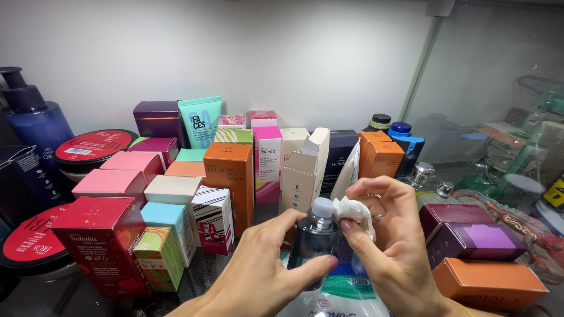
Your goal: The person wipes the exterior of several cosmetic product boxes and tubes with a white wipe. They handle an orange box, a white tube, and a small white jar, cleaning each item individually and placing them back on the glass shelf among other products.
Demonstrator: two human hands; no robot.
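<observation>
Scanning from the left, I see a dark blue pump bottle (32, 120) against the wall, a round red-lidded jar (94, 147) beside it, then a crowd of small cartons: a red box (100, 243) at the front, pink boxes (120, 176) behind, a light blue box (170, 226) and a tall orange carton (232, 179). Toward the middle, my left hand (264, 273) has its fingers wrapped around the body of a small dark grey bottle (314, 240), which stands upright in front of an opened beige carton (302, 173). My right hand (390, 235) pinches a crumpled white tissue (355, 214) between thumb and fingers, pressed against the bottle's pale cap. Under both hands lies a white and green pouch (346, 293). Farther right sit a purple box (470, 238) and an orange box (490, 285), with a glass panel (499, 88) beyond them.
</observation>
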